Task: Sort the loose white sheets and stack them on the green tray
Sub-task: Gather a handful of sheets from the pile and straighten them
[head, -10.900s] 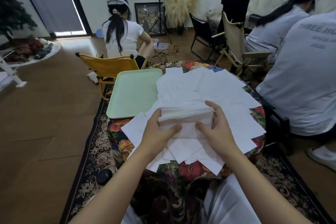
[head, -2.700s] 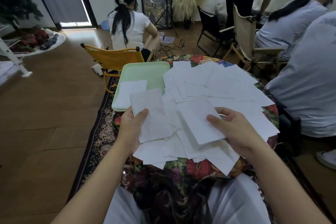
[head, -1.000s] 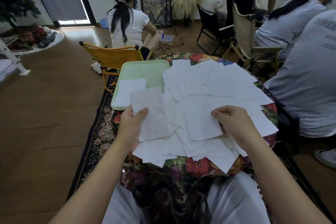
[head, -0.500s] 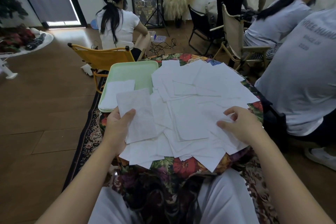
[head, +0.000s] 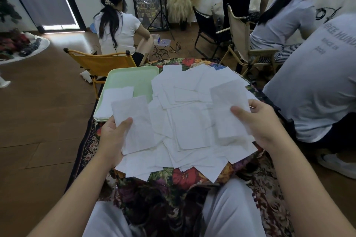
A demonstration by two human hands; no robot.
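Observation:
Several loose white sheets (head: pixel 192 121) lie fanned over a round table with a floral cloth (head: pixel 179 177). A pale green tray (head: pixel 133 79) sits at the table's left, with a white sheet (head: pixel 113 96) lying in it. My left hand (head: pixel 113 138) pinches one white sheet (head: pixel 134 123) by its lower left edge, held up over the pile. My right hand (head: pixel 258 123) pinches another white sheet (head: pixel 227 106), lifted above the pile's right side.
A yellow folding chair (head: pixel 100 63) stands just beyond the tray, with a seated person behind it. A person in a grey shirt (head: pixel 317 82) sits close on the right. More chairs (head: pixel 240 34) and people fill the back right. A patterned rug (head: pixel 84 146) lies under the table.
My right hand has picked a sheet off the pile's right side and lifted it. My left hand keeps holding its sheet in the same place.

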